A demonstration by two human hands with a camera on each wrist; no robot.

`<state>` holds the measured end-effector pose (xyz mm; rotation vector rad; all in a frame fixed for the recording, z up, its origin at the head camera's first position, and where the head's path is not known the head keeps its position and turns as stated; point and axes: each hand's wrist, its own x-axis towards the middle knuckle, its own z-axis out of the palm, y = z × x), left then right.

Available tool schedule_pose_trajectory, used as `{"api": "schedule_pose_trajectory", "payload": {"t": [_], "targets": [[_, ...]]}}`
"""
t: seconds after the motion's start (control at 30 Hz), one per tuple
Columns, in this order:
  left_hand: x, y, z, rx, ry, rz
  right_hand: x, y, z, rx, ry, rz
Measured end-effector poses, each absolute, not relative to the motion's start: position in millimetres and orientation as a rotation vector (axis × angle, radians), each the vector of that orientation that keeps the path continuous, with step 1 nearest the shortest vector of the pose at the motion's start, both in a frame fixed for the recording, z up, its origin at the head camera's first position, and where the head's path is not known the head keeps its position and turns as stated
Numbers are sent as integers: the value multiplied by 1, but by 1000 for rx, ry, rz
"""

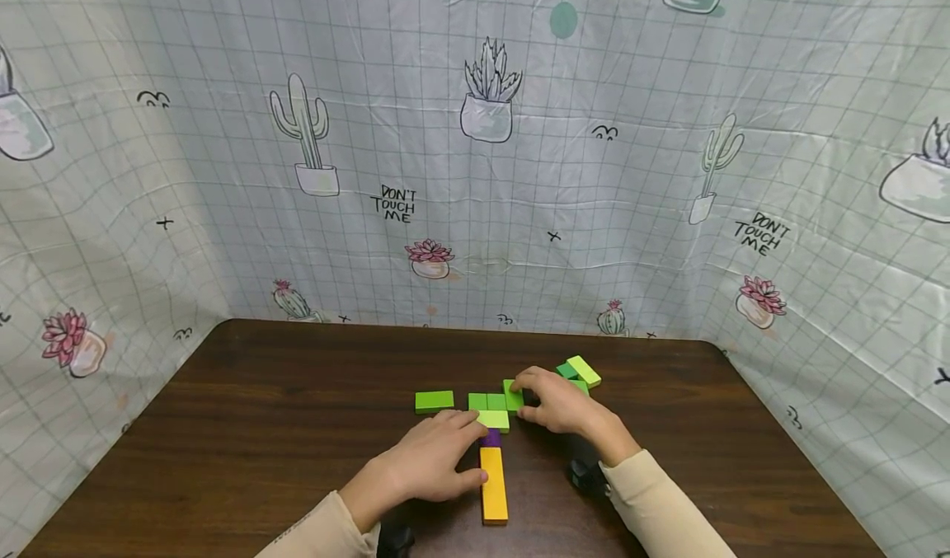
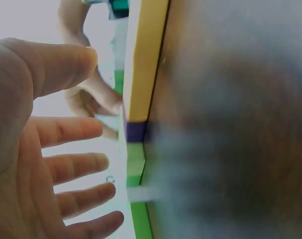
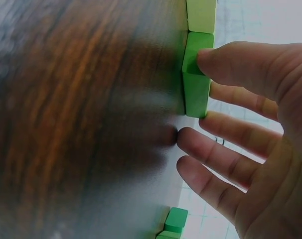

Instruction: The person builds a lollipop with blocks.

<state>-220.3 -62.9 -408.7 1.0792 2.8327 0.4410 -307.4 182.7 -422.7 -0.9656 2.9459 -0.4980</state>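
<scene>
Yellow block (image 1: 493, 485) nearest on desk (image 1: 297, 426); left hand (image 1: 433, 457) at its 10 o'clock — fingers extended, holding nothing. Purple block (image 1: 491, 438) at yellow's 12 o'clock, then lime block (image 1: 493, 420), then green pair (image 1: 478, 401). Right hand (image 1: 560, 403) pinches upper green block (image 1: 512, 399) at lime's 1 o'clock — spare green block (image 1: 434, 401) at 9 o'clock from that.
</scene>
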Motion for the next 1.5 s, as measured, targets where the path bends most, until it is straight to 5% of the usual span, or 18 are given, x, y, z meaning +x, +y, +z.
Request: {"api": "schedule_pose_trajectory", "payload": {"t": [0.73,1.5], "targets": [[-261,-104,-409,1014,2959,518,-306,185,-424,-964,2940,-491],[-267,-110,-413,946,2927,484,-306,184,-423,-1000,2944,-474]]}}
